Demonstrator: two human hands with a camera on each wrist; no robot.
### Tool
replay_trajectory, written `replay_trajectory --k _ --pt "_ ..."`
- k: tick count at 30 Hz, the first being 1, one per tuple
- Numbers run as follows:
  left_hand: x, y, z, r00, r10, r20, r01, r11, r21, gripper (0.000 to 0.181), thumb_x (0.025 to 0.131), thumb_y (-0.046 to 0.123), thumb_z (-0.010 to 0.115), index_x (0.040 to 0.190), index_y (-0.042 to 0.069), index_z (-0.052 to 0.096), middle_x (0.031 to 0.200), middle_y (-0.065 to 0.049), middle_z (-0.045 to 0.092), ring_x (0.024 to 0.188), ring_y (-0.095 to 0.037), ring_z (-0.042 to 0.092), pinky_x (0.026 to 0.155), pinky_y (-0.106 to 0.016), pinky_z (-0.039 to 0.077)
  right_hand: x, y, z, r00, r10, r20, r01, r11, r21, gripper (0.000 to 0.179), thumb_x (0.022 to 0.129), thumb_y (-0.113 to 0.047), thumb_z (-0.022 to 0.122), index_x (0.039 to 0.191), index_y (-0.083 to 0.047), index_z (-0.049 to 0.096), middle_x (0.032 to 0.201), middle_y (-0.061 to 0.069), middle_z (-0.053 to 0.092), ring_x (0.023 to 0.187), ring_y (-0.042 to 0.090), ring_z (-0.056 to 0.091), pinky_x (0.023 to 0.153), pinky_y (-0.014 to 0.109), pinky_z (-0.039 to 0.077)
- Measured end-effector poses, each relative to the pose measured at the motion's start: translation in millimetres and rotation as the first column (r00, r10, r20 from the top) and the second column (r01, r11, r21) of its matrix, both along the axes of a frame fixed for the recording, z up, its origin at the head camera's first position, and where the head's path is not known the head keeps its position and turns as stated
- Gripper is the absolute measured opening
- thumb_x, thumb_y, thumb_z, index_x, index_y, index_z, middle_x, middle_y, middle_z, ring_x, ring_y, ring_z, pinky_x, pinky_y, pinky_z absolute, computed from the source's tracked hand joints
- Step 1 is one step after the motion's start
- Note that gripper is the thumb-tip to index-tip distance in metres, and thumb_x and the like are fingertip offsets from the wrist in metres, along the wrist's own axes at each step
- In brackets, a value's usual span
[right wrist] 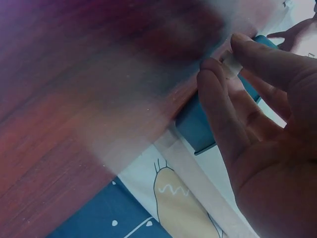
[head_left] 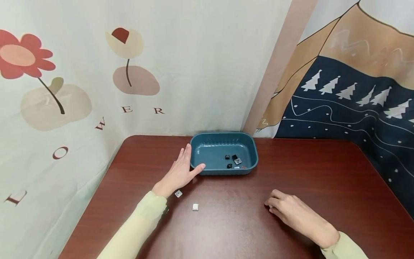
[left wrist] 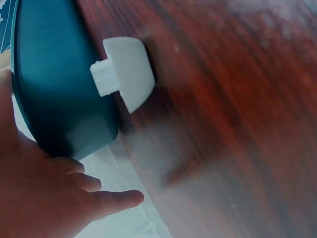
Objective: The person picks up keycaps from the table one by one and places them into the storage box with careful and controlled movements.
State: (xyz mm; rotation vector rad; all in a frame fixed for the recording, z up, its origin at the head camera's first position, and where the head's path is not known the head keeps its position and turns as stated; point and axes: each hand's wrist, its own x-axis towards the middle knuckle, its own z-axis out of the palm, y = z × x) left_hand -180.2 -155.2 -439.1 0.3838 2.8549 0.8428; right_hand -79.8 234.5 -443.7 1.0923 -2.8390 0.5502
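Along the bottom edge of the head view, pale green sleeves (head_left: 137, 226) reach in over a reddish-brown surface (head_left: 233, 226). R hand (head_left: 291, 211) is low over the surface, R of ctr, fingers bent; R wrist cam shows a small pale pc (right wrist: 231, 65) pinched btwn thumb & fingertips, partly covered, so exact shape n/a. Further L, a sq. white cap (head_left: 195, 207) sits on the surface; a bit farther & to its L, a 2nd sq. pc (head_left: 178, 194), whitish w/ darker ctr, lies just beside the L wrist. L wrist cam has one white cap w/ stem (left wrist: 131, 74) close up, stem pointing twd the tray in that view; can't tell which of the two it is.

L hand (head_left: 179, 172) has fingers straight, laid against the L end of a blue-green tray (head_left: 226, 172), thumb at the near L corner of its rim. Hands well apart from each other. Inside the tray, R half: approx. three black pcs (head_left: 229, 166), a greyish-white sq. one (head_left: 238, 161), plus white & red bits (head_left: 244, 167) by the near wall, partly hidden. Behind: white cloth (head_left: 207, 72) w/ flowers & letters; far R, navy cloth (head_left: 330, 111) w/ white trees.
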Motion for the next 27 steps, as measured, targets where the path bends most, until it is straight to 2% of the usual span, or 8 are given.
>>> replay_trajectory --k 8,18,22,27 --pt "-0.4 -0.5 -1.1 1.000 0.001 -0.002 -0.001 1.000 -0.002 0.105 0.101 0.066 0.050 0.164 0.001 -0.002 0.173 -0.014 -0.002 0.159 -0.036 0.000 0.120 -0.066 0.018 -6.3 -7.7 6.7 0.988 -0.019 -0.150 0.004 0.995 -0.099 0.028 0.078 0.000 0.088 0.100 -0.013 0.078 0.098 -0.009 0.060 0.081 0.000 0.063 0.070 0.017 0.056" --pt "0.6 0.3 -0.7 1.000 -0.003 0.002 0.003 1.000 0.002 0.105 0.101 0.065 0.051 0.165 0.001 -0.002 0.173 -0.014 -0.002 0.159 -0.037 0.000 0.120 -0.067 0.018 -21.6 -22.4 17.1 0.949 -0.036 -0.314 -0.026 0.981 -0.191 0.032 0.075 0.003 0.089 0.102 -0.009 0.077 0.102 -0.002 0.064 0.083 0.006 0.066 0.071 0.023 0.057" --pt "1.0 -0.1 -0.9 1.000 -0.001 -0.002 0.001 1.000 0.000 0.104 0.101 0.065 0.051 0.165 0.001 -0.002 0.173 -0.015 -0.002 0.159 -0.037 0.001 0.120 -0.067 0.018 -29.1 -28.0 22.1 0.939 -0.048 -0.341 -0.032 0.974 -0.225 0.033 0.074 0.004 0.088 0.102 -0.009 0.077 0.103 -0.001 0.065 0.083 0.008 0.067 0.071 0.028 0.058" --pt "1.2 -0.2 -0.3 1.000 -0.002 -0.003 0.002 1.000 -0.001 0.104 0.101 0.064 0.051 0.164 0.001 -0.002 0.173 -0.014 -0.002 0.159 -0.037 0.000 0.120 -0.067 0.018 -37.1 -36.3 28.9 0.946 -0.069 -0.316 -0.012 0.969 -0.247 0.033 0.077 0.002 0.088 0.106 -0.010 0.076 0.104 -0.001 0.065 0.083 0.007 0.066 0.071 0.027 0.059"
